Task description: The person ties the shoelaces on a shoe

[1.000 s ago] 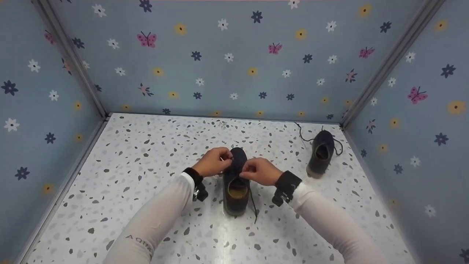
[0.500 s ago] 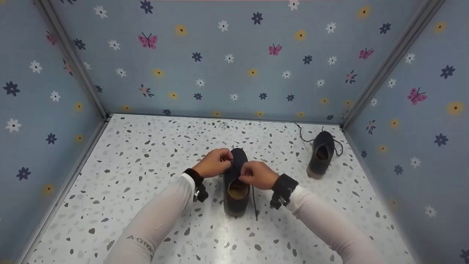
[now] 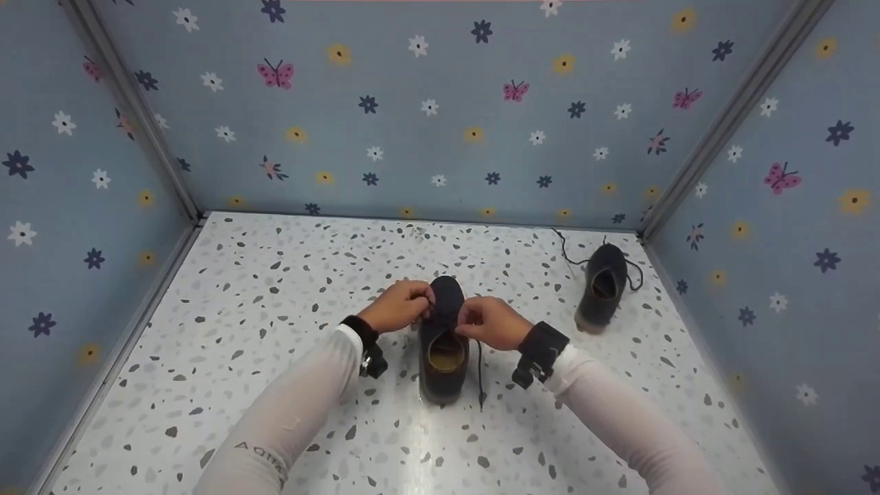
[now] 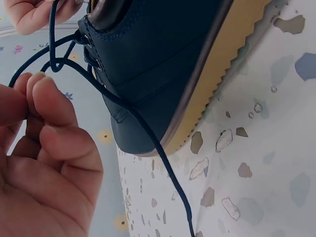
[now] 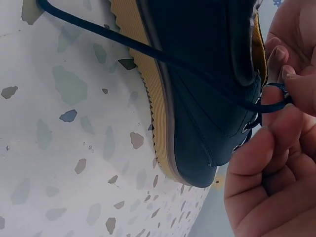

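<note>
A dark blue lace-up shoe (image 3: pixel 443 385) with a yellowish sole (image 4: pixel 212 74) stands upright on the floor, toe away from me. Over its front, my left hand (image 3: pixel 399 306) pinches a dark blue shoelace (image 4: pixel 148 131) between curled fingers, at the shoe's left. My right hand (image 3: pixel 496 323) is on the opposite side, near the top eyelets, and pinches the lace (image 5: pixel 148 51) with thumb and finger. In the left wrist view a lace loop (image 4: pixel 53 44) runs up to the right hand's fingers (image 4: pixel 29 15). One lace end trails to the floor on each side; the exact crossing is partly hidden by fingers.
A second dark shoe (image 3: pixel 601 295) with loose laces (image 3: pixel 636 275) stands at the right, near the corner. Blue panels (image 3: pixel 440 117) printed with flowers and butterflies close off the back and both sides of the speckled white floor (image 3: pixel 309 268).
My right hand dips slightly toward the shoe's opening, then moves back right and up, still pinching the lace. My left hand shifts a little to the left. The shoes stay in place.
</note>
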Motion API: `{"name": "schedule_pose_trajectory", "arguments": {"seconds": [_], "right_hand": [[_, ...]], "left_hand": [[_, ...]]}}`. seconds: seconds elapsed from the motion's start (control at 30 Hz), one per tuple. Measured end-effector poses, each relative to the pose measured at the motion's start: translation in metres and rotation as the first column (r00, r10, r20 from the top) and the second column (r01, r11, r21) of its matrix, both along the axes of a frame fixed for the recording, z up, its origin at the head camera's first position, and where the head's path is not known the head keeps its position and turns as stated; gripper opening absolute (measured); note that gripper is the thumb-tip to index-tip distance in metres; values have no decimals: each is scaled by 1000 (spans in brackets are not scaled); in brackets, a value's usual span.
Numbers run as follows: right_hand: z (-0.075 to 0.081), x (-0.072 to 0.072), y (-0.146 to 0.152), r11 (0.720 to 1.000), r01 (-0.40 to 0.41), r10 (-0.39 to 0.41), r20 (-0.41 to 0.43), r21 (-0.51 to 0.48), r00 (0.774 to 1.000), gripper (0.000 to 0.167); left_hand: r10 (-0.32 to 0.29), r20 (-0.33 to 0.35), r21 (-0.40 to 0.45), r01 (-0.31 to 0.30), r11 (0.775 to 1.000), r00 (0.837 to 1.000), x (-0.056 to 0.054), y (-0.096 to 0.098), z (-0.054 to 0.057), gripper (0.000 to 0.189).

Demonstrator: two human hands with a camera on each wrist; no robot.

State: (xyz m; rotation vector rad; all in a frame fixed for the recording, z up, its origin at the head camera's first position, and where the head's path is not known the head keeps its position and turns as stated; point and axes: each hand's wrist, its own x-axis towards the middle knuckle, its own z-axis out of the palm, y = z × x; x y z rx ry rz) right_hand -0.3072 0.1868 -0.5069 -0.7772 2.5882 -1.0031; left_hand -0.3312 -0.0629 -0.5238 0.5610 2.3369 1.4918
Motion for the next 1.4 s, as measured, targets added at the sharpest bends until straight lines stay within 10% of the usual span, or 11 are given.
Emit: {"name": "schedule_pose_trajectory", "arguments": {"seconds": [1.4], "right_hand": [[-8, -10, -9, 996, 86, -86, -1, 24, 996, 18]], "left_hand": [[72, -112, -76, -81, 994, 991, 11, -5, -3, 27]]}}
